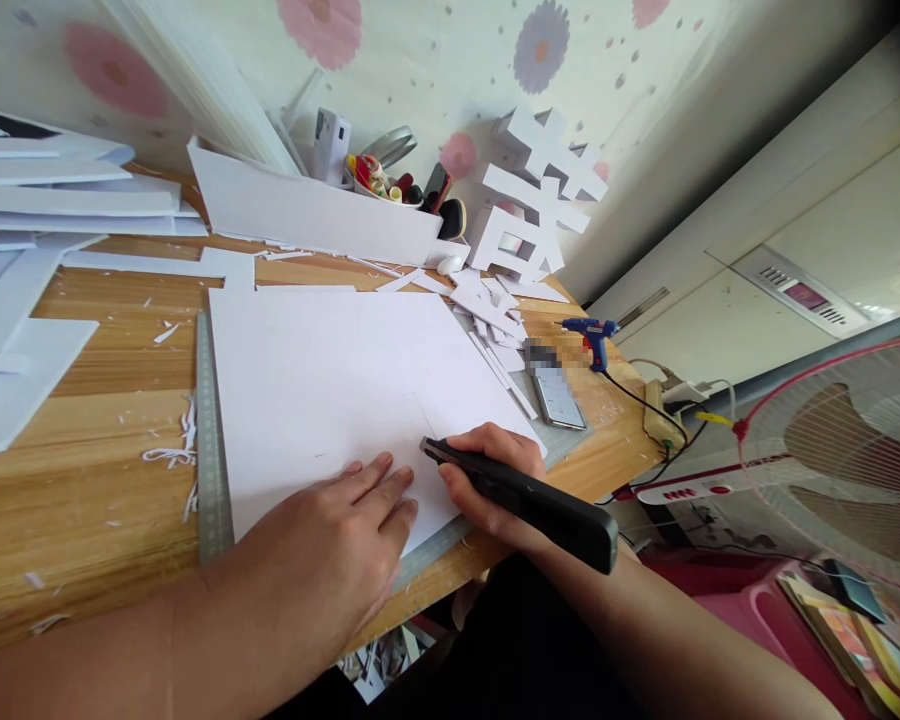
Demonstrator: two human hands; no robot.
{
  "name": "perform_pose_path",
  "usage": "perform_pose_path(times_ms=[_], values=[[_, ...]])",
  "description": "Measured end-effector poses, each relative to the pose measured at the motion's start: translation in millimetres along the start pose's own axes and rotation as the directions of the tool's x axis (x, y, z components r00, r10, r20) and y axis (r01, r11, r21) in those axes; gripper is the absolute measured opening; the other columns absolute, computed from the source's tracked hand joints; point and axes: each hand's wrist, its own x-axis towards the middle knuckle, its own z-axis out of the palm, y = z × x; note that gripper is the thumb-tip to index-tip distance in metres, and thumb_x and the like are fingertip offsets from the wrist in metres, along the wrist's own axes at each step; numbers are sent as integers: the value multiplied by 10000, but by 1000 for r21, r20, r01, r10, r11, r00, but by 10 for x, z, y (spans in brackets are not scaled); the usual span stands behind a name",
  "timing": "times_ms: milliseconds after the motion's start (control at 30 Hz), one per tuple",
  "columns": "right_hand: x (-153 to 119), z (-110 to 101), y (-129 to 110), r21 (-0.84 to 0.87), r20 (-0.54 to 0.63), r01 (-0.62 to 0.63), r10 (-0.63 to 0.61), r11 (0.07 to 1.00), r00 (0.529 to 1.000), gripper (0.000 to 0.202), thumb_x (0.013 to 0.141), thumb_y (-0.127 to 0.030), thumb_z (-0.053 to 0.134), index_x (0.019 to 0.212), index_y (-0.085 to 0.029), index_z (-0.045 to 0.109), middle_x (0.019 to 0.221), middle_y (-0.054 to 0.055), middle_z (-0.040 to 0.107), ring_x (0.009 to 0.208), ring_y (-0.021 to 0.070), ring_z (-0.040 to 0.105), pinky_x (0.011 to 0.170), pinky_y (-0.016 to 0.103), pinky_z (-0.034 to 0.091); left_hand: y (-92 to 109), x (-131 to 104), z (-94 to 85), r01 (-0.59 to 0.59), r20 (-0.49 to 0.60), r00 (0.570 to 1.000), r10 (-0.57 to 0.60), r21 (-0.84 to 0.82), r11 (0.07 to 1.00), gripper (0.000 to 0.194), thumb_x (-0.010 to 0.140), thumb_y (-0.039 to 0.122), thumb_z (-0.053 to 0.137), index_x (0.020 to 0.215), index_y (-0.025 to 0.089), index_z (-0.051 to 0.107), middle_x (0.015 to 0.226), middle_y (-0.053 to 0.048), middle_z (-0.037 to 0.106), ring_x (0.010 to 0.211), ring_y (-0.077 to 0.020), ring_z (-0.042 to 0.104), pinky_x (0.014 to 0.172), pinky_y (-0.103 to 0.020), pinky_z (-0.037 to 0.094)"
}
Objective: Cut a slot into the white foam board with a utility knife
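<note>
A large white board lies on a grey cutting mat. Flat on its near part rests my left hand, fingers stretched out and pressing the surface. My right hand is closed around a black utility knife. The knife's metal tip points down at the board, just right of my left fingertips. A thin line runs on the board up and left from the tip. Whether the blade cuts into the board cannot be made out.
White offcuts and a phone lie right of the board. Beyond are a blue glue gun, a power strip and a fan. White cut-out characters stand behind. Board pieces are stacked at left.
</note>
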Motion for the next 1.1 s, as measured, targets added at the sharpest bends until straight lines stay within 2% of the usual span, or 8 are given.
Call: perform_pose_path(times_ms=[200, 400, 567, 733, 867, 1100], values=[[-116, -38, 0, -63, 2, 9, -9, 998, 1000, 55, 847, -261, 668, 899, -245, 663, 613, -47, 634, 477, 106, 548, 496, 224, 475, -15, 20, -22, -25, -24, 999, 26, 23, 999, 281, 937, 242, 604, 1151, 129, 749, 1253, -133, 749, 1178, -287, 697, 1027, -388, 538], [-235, -97, 11, -117, 34, 23, -19, 993, 999, 92, 854, -262, 694, 942, -259, 669, 653, -35, 656, 495, 115, 576, 518, 228, 496, -22, 45, -41, -41, -38, 998, 42, 18, 999, 294, 962, 196, 527, 1138, 127, 752, 1248, -136, 750, 1142, -278, 712, 991, -399, 567], [-301, -142, -59, -122, -3, 67, -68, 990, 998, 97, 869, -256, 672, 965, -252, 659, 647, -41, 645, 494, 121, 590, 511, 233, 499, -27, 37, -13, -36, -59, 998, 36, 4, 999, 276, 939, 175, 544, 1102, 126, 762, 1225, -138, 759, 1139, -297, 712, 992, -418, 579], [-388, -199, -210, -167, -42, 20, -27, 986, 999, 126, 926, -244, 660, 1046, -278, 642, 699, -24, 652, 561, 148, 631, 588, 267, 560, -68, 45, -65, -95, 15, 995, 95, 4, 995, 296, 936, 162, 534, 1132, 110, 750, 1267, -168, 736, 1164, -319, 708, 1000, -442, 593], [-444, -277, -284, -176, -3, 17, -18, 984, 1000, 133, 931, -246, 652, 1056, -285, 631, 701, -13, 666, 567, 165, 650, 582, 289, 580, -92, 78, -122, -79, 75, 994, 81, -34, 996, 307, 934, 169, 499, 1089, 136, 762, 1284, -154, 731, 1171, -314, 709, 994, -440, 609], [-449, -446, -381, -257, 103, 59, -34, 965, 994, 152, 900, -229, 689, 1028, -268, 618, 692, -7, 692, 543, 160, 672, 552, 270, 595, -57, 93, -126, -56, 47, 997, 58, -35, 998, 272, 871, 120, 522, 998, 138, 761, 1195, -144, 763, 1115, -332, 726, 941, -470, 634]])
